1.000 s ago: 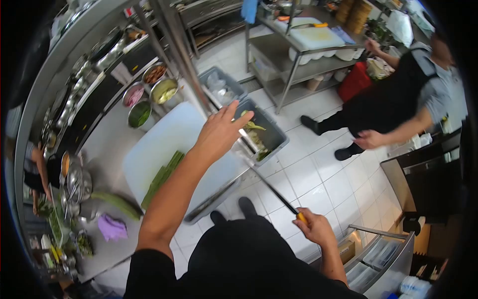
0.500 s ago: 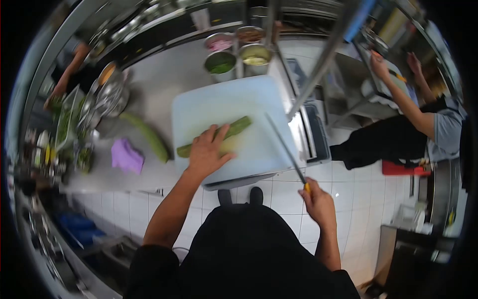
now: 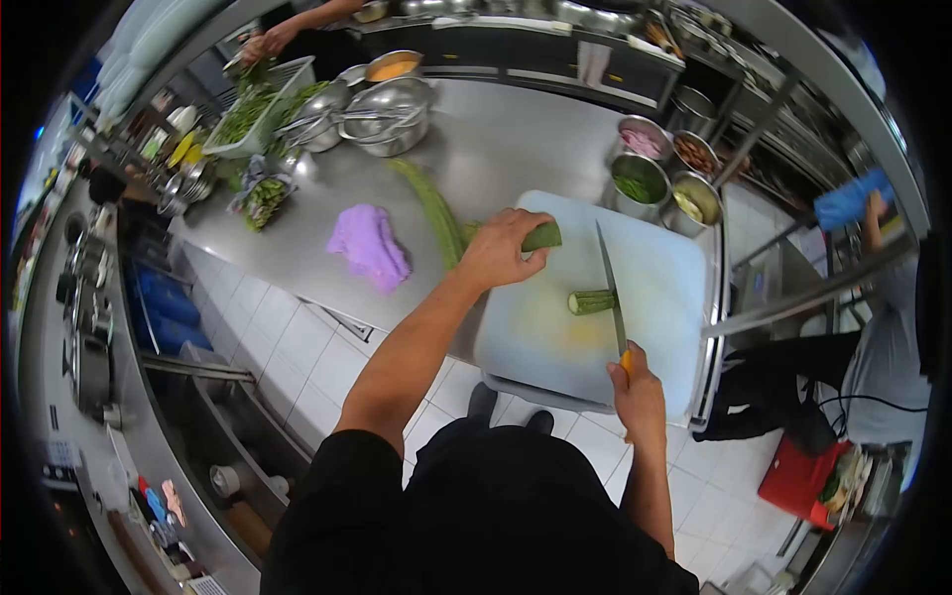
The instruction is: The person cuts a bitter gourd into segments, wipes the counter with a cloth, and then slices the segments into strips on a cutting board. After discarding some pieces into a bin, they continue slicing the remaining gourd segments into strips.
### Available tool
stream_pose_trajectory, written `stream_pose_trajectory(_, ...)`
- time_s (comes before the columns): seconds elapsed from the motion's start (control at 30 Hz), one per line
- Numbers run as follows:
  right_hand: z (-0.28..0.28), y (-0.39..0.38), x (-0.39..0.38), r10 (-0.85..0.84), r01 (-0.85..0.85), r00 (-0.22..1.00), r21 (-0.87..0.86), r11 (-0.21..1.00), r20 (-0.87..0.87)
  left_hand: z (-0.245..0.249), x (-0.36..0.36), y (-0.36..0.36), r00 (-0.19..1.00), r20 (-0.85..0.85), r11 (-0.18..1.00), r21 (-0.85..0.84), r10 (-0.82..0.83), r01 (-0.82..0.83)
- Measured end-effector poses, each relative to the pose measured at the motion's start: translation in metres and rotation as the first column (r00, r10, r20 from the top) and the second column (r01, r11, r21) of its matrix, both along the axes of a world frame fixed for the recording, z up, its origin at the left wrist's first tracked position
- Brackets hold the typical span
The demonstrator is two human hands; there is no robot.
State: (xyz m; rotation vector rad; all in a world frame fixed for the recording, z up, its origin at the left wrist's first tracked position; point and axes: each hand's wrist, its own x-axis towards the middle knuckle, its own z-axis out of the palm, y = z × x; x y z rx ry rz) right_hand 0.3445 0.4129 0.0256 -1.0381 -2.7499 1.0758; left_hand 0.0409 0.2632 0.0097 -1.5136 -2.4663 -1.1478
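Observation:
My left hand [image 3: 501,252] is closed around a long green gourd piece [image 3: 543,236] at the upper left edge of the white cutting board [image 3: 526,347]. One end of that piece pokes out past my fingers, and the rest runs off the board's left side. In my right hand [image 3: 641,399] is a knife [image 3: 610,273] with a yellow handle, its blade pointing away from me over the board. A short cut gourd section [image 3: 592,302] lies against the blade's left side, its pale end showing. Left of the board, a whole gourd [image 3: 432,206] rests on the steel table.
A purple cloth [image 3: 368,247] lies on the table. Metal bowls [image 3: 389,124] and a crate of green beans [image 3: 260,114] stand at the back left. Several metal pots [image 3: 640,188] of cut food are beyond the board. Co-workers stand at the right and back left.
The gourd on the board is now in separate pieces. My left hand has gone from lying flat to gripping the longer piece. The knife is now beside the short section. The view has turned.

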Motion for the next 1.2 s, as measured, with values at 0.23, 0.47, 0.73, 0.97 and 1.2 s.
stream_pose_trajectory(0.23,-0.024,-0.049,-0.114,0.105,-0.117,0.983,-0.068,0.991,-0.152,-0.059,-0.003,-0.087,0.896,-0.223,0.890,-0.168,0.383,-0.423)
stream_pose_trajectory(0.47,-0.053,-0.075,-0.200,0.241,-0.257,0.924,-0.014,0.966,-0.295,-0.075,-0.021,-0.127,0.583,0.235,0.629,-0.285,0.778,-0.723)
stream_pose_trajectory(0.73,0.006,-0.008,-0.070,0.030,-0.035,0.953,-0.012,0.999,-0.303,-0.009,0.032,-0.185,0.688,0.682,0.870,0.154,0.249,-0.468)
stream_pose_trajectory(0.97,0.033,0.020,0.037,-0.244,0.243,0.887,-0.052,0.969,-0.392,0.029,0.086,-0.113,0.990,-0.028,0.892,-0.438,-0.139,0.113)
stream_pose_trajectory(1.2,0.026,0.009,0.061,-0.058,0.089,0.978,0.151,0.985,-0.201,0.028,0.073,-0.071,0.923,-0.262,0.822,-0.562,-0.280,0.091)
